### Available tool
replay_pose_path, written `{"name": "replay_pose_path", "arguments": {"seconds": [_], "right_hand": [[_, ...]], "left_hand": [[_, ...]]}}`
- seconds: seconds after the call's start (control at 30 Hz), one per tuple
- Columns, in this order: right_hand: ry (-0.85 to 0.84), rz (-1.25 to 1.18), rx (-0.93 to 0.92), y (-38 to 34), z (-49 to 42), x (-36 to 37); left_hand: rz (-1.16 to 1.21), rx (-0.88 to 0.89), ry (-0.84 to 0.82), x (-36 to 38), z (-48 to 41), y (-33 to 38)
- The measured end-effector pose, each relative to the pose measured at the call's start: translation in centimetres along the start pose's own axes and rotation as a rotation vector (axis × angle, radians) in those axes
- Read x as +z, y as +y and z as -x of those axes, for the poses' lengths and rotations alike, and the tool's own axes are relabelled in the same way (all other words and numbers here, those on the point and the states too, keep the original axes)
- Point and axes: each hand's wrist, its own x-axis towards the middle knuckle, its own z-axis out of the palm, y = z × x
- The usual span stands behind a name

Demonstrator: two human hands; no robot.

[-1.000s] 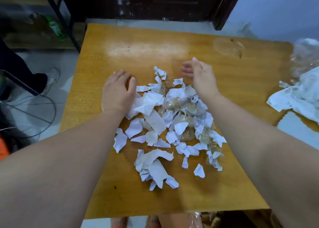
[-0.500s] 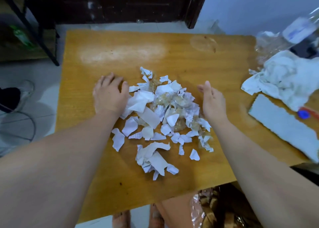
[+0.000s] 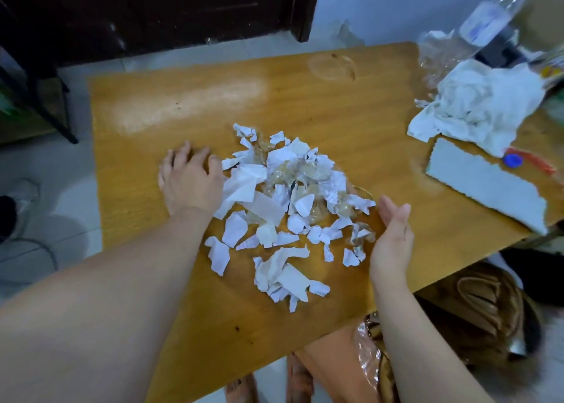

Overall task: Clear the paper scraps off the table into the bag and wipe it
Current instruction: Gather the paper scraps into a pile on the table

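A heap of torn white paper scraps (image 3: 283, 207), mixed with crumpled clear wrappers, lies mid-table on the wooden table (image 3: 335, 103). My left hand (image 3: 190, 179) rests flat, palm down, against the heap's left side, fingers apart, holding nothing. My right hand (image 3: 392, 234) stands on its edge at the heap's right side, palm facing the scraps, fingers straight and empty. A clear plastic bag (image 3: 370, 350) hangs below the table's near edge, by my right forearm. A white crumpled cloth (image 3: 476, 106) lies at the table's right.
A torn grey-white strip (image 3: 485, 185) lies at the right edge, beside a blue cap (image 3: 512, 160). A clear plastic bottle (image 3: 491, 17) stands at the far right corner. A brown bag (image 3: 482, 305) sits on the floor, lower right. A dark door stands behind the table.
My right hand has drawn back toward me along the heap's right side, from its far end to its near right. The view has swung right. My left hand stays put.
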Motion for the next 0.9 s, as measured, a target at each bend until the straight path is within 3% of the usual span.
{"name": "replay_pose_path", "arguments": {"seconds": [0.23,0.37,0.5,0.7,0.9], "right_hand": [[0.096,0.224,-0.134,-0.2,2.5,7.1],[-0.020,0.013,-0.105,-1.8,2.5,9.7],[0.014,-0.071,-0.091,-2.9,3.8,7.5],[0.055,0.117,-0.020,1.7,10.1,3.4],[-0.002,0.318,-0.134,3.0,13.9,7.2]], "left_hand": [[-0.004,0.002,-0.004,0.1,-0.2,-0.2],[0.003,0.001,-0.001,0.1,-0.2,-0.2],[0.007,0.002,0.002,0.2,-0.2,-0.3],[0.006,-0.001,0.012,0.2,-0.2,-0.1],[0.006,-0.002,0.025,0.1,0.0,-0.1]]}}
